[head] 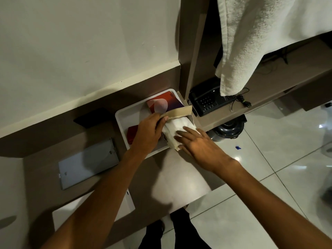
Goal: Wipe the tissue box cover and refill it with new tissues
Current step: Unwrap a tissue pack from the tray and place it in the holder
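Cover [179, 112]: beige, its flap lifted over the tissues, lying at the right end of the tray; most of its body is hidden under the tissues and both hands.
Tissues [177, 131]: white wad just under the right fingers, half inside the cover, its near end sticking out past the tray rim.
Left hand [148, 134]: fingers [159, 116] pinched on the edge of the cover flap, holding it up; the thumb's grip is hidden behind the flap.
Right hand [201, 147]: fingers [186, 131] spread flat and pressing on the tissues, gripping nothing; the palm is turned down and unseen.
Tray [124, 119]: white, on the table, left fingers above its middle; its near rim is covered by the left wrist.
Red pack [162, 103]: in the tray just beyond the left fingers, red and purple with a white patterned circle; any print is too small to read.
Red item [132, 134]: in the tray left of the left hand, mostly hidden by it; cannot tell what it is.
Phone [209, 100]: black, beyond the right fingers on a lower shelf, partly covered by the towel; key markings unreadable.
Towel [251, 42]: white, hanging well beyond the right fingers, cut off by the top edge.
Table [179, 184]: brown, pale where the light falls, near the wrists.
Frame [88, 162]: clear sheet lying flat, left of the left forearm; no writing legible.
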